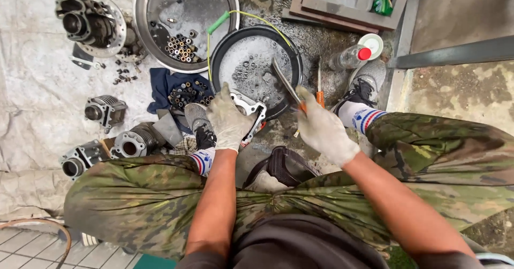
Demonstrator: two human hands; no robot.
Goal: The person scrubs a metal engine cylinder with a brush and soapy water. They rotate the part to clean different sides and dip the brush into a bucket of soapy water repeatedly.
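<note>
Crowded concrete floor, left hand (229, 122) clutching metal cover (250, 110) at black basin (222, 52) rim, right hand (323, 130) fingers closed round brush (286, 81).

I count 2 gloved hands, left (229, 122) and right (323, 131). 2 round pans: 1 steel basin (155, 33) at the tarp's top edge, 1 black pan (251, 65) just beside it. 4 engine cylinders approx: big one (88, 23) top-left corner, 3 smaller (105, 111) (131, 143) (77, 162) along the left side. 1 plastic bottle (350, 56), 1 blue rag (168, 87). Small rollers: too many to count.
</note>
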